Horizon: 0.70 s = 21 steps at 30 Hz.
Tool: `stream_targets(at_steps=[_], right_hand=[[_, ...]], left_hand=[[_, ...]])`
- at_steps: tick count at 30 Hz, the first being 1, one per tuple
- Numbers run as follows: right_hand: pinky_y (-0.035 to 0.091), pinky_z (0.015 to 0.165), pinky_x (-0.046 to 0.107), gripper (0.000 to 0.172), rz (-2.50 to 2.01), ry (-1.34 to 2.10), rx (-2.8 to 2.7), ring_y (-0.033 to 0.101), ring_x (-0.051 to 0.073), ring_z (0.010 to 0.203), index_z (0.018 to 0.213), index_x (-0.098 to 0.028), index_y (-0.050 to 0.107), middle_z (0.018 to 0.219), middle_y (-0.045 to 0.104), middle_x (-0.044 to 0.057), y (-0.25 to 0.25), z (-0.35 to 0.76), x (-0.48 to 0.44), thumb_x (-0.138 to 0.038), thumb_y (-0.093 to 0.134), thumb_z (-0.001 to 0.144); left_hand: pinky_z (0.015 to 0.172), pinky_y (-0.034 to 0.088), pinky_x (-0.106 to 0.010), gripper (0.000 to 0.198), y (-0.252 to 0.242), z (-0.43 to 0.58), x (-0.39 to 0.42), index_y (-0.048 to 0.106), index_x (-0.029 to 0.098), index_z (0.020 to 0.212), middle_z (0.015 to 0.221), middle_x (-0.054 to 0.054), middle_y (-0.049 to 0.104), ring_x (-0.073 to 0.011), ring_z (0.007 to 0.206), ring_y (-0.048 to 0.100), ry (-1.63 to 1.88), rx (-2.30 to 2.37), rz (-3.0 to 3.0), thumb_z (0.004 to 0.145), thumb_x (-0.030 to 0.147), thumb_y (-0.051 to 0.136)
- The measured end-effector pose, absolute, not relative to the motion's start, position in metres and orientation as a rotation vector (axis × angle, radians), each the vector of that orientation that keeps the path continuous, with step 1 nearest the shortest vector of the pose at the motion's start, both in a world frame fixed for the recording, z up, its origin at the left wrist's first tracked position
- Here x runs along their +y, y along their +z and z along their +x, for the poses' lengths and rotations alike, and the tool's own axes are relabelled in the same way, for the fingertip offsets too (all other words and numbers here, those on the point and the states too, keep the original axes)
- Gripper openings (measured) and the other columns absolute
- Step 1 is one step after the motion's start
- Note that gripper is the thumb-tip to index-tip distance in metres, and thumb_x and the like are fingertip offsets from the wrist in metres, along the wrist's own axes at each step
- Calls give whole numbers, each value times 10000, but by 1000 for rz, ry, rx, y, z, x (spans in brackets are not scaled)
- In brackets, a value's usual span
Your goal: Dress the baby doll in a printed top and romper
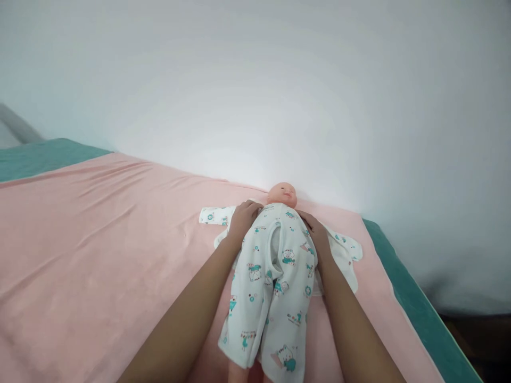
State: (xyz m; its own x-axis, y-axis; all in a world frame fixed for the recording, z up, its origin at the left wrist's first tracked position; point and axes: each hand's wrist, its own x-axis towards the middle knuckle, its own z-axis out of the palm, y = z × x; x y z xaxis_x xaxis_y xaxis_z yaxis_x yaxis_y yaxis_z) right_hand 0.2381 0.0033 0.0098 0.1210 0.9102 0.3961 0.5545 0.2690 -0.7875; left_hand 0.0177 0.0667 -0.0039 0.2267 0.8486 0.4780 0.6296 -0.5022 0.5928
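A baby doll (282, 195) lies on its back, head at the far end and its legs pointing toward me. White baby trousers (255, 276) with a green cartoon print and a slit at the crotch cover it from the chest to the lower legs. My left hand (244, 219) is closed at the upper left edge of the trousers. At the upper right edge, my right hand (318, 236) has its fingers on the fabric, with the thumb hidden. A matching white baby top (345, 260) is spread beneath the doll, its sleeves out to both sides.
A wrinkled pink sheet (99, 255) lies under everything. Green surface (415, 298) shows beyond it on the right and at the far left. A pale wall (255, 90) rises just behind the doll's head. Past the right edge is a dark area.
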Motion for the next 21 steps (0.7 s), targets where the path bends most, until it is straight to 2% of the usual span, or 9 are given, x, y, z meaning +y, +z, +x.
stream_targets(at_steps=[5, 10, 17, 21], right_hand=[[437, 954, 435, 344, -1391, 436, -1333, 596, 252, 1059, 1034, -226, 693, 1138, 689, 67, -3, 236, -28, -409, 530, 793], [488, 809, 418, 314, -1536, 481, -1158, 630, 270, 887, 940, -196, 713, 956, 726, 90, -8, 234, -45, -403, 590, 739], [517, 780, 409, 351, -1558, 810, -1209, 657, 275, 896, 997, -182, 712, 948, 738, 72, -1, 246, -41, -372, 613, 718], [539, 746, 397, 361, -1446, 1039, -1129, 678, 262, 839, 1015, -197, 706, 937, 744, 64, -4, 250, -39, -319, 657, 679]], left_hand=[[798, 446, -305, 200, -10, 4, 32, 637, 208, 905, 980, -56, 632, -191, 902, 575, 1106, 1470, 2105, 865, 183, 442], [757, 445, -333, 133, -9, -2, 19, 624, 196, 882, 884, -62, 673, -230, 843, 592, 969, 1501, 1985, 769, 213, 556], [744, 491, -365, 108, 3, 0, 20, 667, 176, 799, 864, -63, 725, -267, 846, 635, 868, 1363, 1859, 735, 194, 581], [800, 531, -402, 181, 6, 4, 14, 692, 199, 902, 934, -60, 730, -276, 932, 649, 807, 1035, 1560, 799, 313, 595]])
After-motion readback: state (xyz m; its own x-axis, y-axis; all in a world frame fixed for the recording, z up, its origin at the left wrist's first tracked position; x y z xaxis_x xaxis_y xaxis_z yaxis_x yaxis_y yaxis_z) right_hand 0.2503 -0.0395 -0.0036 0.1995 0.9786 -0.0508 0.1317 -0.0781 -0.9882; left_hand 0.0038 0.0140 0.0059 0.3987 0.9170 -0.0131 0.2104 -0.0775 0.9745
